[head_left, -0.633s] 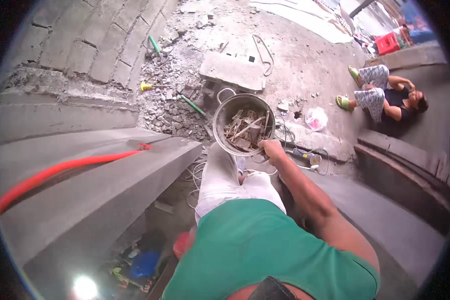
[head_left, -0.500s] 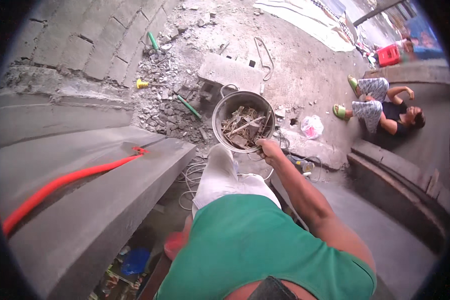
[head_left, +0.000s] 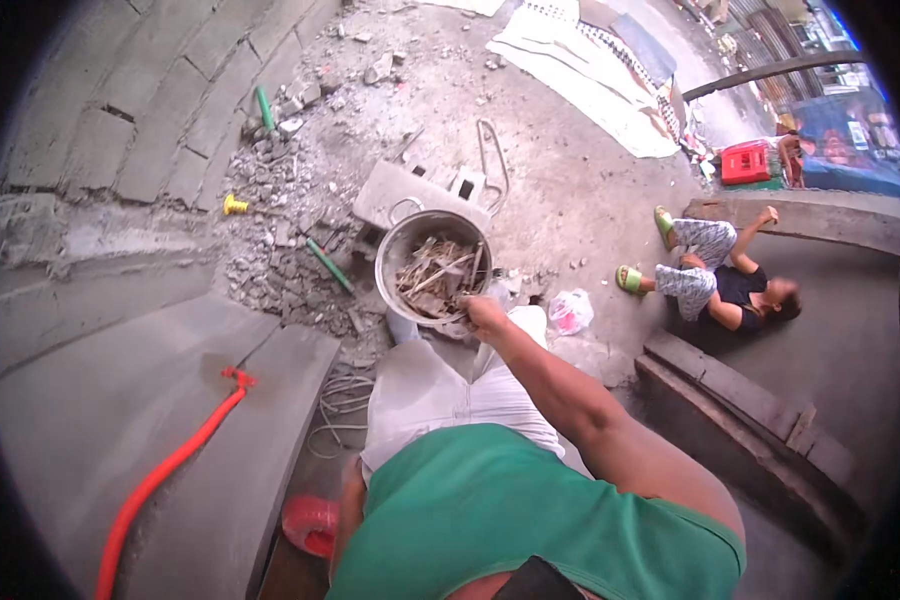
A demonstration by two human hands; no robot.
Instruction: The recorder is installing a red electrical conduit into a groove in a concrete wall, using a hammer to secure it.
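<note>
My right hand [head_left: 482,314] grips the near edge of a metal pot [head_left: 394,240] full of wood scraps and debris [head_left: 430,272], held out above my legs in white trousers. Beyond the pot lies a concrete block [head_left: 390,185] with openings, among broken rubble [head_left: 270,270]. A small part of my left arm [head_left: 350,500] shows along the left side of my green top, beside a red rounded object [head_left: 305,525]; its fingers cannot be made out.
Left are a block wall [head_left: 150,130] and a grey step with an orange hose [head_left: 175,465]. Green-handled tools [head_left: 330,265] lie in rubble. Right, a seated person [head_left: 740,290] leans back near ledges [head_left: 730,410], a plastic bag [head_left: 570,312] and a red crate [head_left: 745,162].
My legs have stepped forward and the pot has shifted left in view, still in my right hand. The view has turned, showing more beyond the red crate; the seated person's raised hand moved outward.
</note>
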